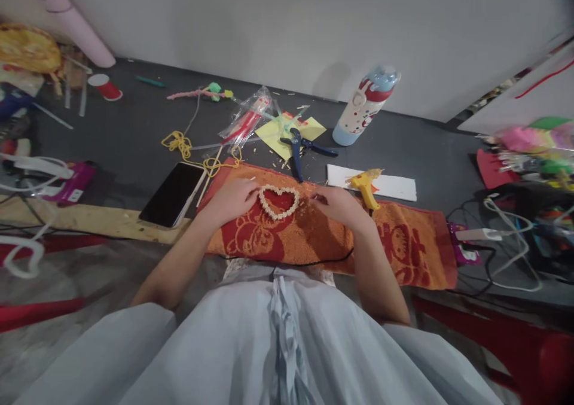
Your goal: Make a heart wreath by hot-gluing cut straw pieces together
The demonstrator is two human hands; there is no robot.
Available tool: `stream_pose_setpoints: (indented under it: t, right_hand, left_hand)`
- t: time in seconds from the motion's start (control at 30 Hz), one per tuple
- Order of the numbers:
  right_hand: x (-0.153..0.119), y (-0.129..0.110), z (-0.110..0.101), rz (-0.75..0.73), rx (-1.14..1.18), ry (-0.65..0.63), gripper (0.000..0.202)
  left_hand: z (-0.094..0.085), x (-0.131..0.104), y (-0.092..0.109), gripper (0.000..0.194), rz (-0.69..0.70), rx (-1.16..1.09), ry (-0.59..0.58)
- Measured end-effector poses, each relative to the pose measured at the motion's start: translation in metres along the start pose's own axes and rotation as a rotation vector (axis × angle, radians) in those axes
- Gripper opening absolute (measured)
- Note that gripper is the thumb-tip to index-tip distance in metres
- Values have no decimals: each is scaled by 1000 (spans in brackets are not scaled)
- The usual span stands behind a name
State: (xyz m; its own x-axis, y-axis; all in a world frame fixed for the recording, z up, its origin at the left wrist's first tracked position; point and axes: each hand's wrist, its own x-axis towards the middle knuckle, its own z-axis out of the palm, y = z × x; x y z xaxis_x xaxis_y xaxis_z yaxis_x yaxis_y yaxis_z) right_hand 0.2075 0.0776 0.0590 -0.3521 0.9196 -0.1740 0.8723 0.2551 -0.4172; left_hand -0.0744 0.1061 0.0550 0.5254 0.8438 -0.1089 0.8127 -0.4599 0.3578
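A cream heart-shaped outline [272,215], with a bumpy, beaded-looking edge, lies flat on an orange and red towel [323,237]. Just left of it rests my left hand [235,200], its fingers loosely bent and a little apart. The fingertips come close to the heart's left edge; whether they touch it I cannot tell. My right hand [336,204] is over the towel to the right, apart from the heart. Its thumb and fingers are drawn together in a pinch, and anything between them is too small to make out. Small crumbs lie on the towel by these fingers.
Behind the towel lie dark blue pliers [296,148] on yellow paper [271,137]. A yellow glue gun [365,188] rests on a white strip [397,186]. A phone [173,194] lies left, beside yellow cord [179,143]. A patterned bottle [365,109] stands at the back.
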Motion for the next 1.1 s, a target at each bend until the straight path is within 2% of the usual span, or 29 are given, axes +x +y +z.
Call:
stream_pose_setpoints:
  t: [0.07,0.2,0.27,0.43,0.63,0.77,0.93,1.1]
  right_hand:
    - [-2,-11,6,44,-7,4,22]
    - [-2,-33,16,122,-62,8,62]
    - [0,-40,19,131,-102,-15,68]
    - [4,-47,22,157,-167,-41,60]
    - [1,-48,23,165,-160,-21,59]
    - [-1,-49,19,119,-126,10,52]
    - [0,-54,18,64,-106,18,42]
    - [4,-53,23,1,-89,12,42]
  left_hand:
    - [10,-9,3,34,-65,-66,40]
    - [28,-20,8,35,-142,-193,149]
    - [35,-22,9,38,-130,-228,201]
    - [43,-28,14,41,-128,-240,230]
    - [45,-37,14,39,-122,-235,250]
    - [41,-36,3,34,-214,-129,296]
    - [36,-26,-8,30,-353,53,274]
    - [36,-22,-9,29,-371,123,220]
